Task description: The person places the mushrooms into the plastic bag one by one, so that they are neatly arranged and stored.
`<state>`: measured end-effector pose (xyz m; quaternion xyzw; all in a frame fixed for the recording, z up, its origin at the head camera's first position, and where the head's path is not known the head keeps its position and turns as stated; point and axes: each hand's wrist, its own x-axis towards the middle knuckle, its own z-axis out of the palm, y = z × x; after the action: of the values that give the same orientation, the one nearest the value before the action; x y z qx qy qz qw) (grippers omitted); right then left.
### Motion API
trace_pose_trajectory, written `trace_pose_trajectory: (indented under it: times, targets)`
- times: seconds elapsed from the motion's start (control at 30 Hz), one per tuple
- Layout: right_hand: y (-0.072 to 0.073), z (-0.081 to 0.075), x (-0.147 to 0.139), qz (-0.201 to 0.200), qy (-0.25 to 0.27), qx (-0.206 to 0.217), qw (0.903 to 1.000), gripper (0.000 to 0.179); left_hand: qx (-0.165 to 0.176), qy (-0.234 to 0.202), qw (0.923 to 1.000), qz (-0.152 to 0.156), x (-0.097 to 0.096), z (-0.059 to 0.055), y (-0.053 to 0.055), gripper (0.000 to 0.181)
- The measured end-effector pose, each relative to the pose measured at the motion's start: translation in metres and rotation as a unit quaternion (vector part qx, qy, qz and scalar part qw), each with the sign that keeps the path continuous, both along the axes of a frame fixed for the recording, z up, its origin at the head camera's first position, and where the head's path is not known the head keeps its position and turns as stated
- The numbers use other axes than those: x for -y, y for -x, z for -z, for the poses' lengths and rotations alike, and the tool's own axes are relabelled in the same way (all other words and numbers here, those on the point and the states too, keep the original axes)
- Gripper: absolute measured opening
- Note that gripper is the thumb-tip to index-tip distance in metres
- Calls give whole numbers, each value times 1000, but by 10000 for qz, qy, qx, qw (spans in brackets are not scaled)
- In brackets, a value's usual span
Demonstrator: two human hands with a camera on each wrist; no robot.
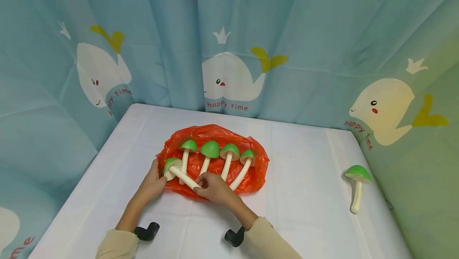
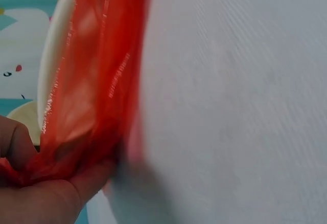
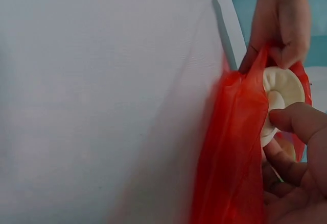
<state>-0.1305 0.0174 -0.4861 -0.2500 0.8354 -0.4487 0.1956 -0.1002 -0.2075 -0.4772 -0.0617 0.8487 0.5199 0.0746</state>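
Note:
A red plastic bag [image 1: 261, 167] lies spread on the table, with several toy mushrooms [image 1: 210, 149] in it, green-capped and white-stemmed. My left hand [image 1: 152, 183] pinches the bag's left edge; in the left wrist view, crumpled red film [image 2: 97, 66] runs between thumb and fingers. Slanting across the left end of the bag is another mushroom [image 1: 184, 178], its cap beside my left hand. My right hand [image 1: 216, 189] pinches the lower end of its stem. In the right wrist view the pale underside of a cap [image 3: 287, 83] shows between both hands.
One more green-capped mushroom [image 1: 356, 189] lies apart near the table's right edge. Black elbow-shaped pieces [image 1: 148, 231] sit by both wrists. A blue curtain [image 1: 308, 20] with whale prints hangs behind and beside the white table [image 1: 305, 219].

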Motion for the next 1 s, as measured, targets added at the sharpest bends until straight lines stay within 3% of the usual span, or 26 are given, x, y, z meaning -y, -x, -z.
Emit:
trace_pose_trajectory:
  times: [0.33,0.57,0.77,0.87,1.0]
  targets:
    - [-10,4,3,-110,-570,-363,9977,14,-134,-588,9981,135,-5,-3,-2,76]
    - [-14,6,4,68,-667,-410,9969,14,128,-512,9986,43,-7,-4,-4,76]
    - [-14,7,2,73,-577,-519,9970,12,50,-655,9978,-24,-9,-6,-8,77]
    - [-10,4,0,-2,-590,-614,9964,10,61,-617,9981,39,-9,-6,-9,79]
    - [-4,-2,-4,-80,-710,-742,9947,9,322,-555,9978,193,-7,-11,-10,81]
